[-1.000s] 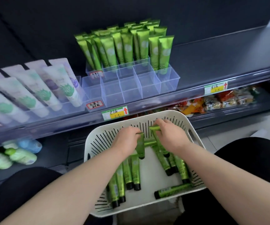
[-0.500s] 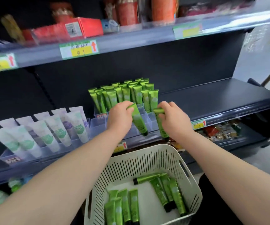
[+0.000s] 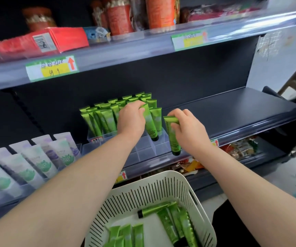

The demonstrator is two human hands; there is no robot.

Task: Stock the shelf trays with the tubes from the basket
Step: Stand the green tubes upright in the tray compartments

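— Two hands are up at the shelf; what does the left hand (image 3: 131,120) hold?
— It pinches a green tube (image 3: 150,125) by the crimped end. The tube hangs tilted, black cap down, over a front-row compartment of the clear divided tray (image 3: 143,148), just in front of the standing green tubes (image 3: 104,118) that fill the back rows.
— And the right hand (image 3: 188,129)?
— Its fingers curl round the top of a second green tube (image 3: 173,139), nearly upright and cap down, at the tray's right front corner. Whether the cap touches the tray cannot be told.
— Where is the basket?
— The white slotted basket (image 3: 161,189) sits below the shelf edge, between the two forearms. Loose green tubes (image 3: 170,221) lie flat inside, one bunch at the near left, another along the right wall.
— What else is there?
— Pale tubes (image 3: 42,157) lean in trays to the left, and a red box (image 3: 42,41) lies on the upper shelf above a price label (image 3: 51,68).
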